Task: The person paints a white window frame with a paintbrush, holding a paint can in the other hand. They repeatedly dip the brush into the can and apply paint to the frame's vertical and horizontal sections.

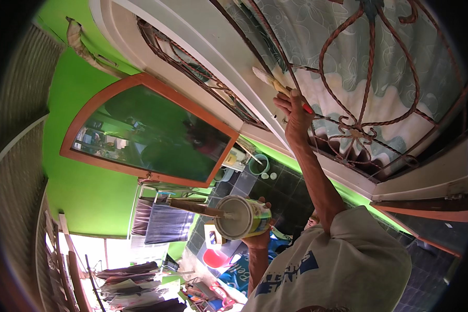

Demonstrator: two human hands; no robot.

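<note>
My right hand (298,117) is raised to the window and grips a paintbrush (275,84) with pale bristles and a red-tipped handle. The bristles are at the light-coloured window frame (238,58), beside a twisted iron grille (370,58); whether they touch it I cannot tell. Lower down, my left hand (259,238) holds a paint can (253,218) from beneath and the side. Greyish paint (234,226) shows inside its rim. A flat wooden stick (197,208) leans out of the can, its inner end smeared with paint.
Patterned curtains (347,85) hang behind the grille. A brown-framed glazed sash (140,167) stands swung out from the green wall (70,93). A bucket (259,164) rests on dark floor tiles (286,183). Cloths (169,222) hang on a rack; a red basin (215,258) is below.
</note>
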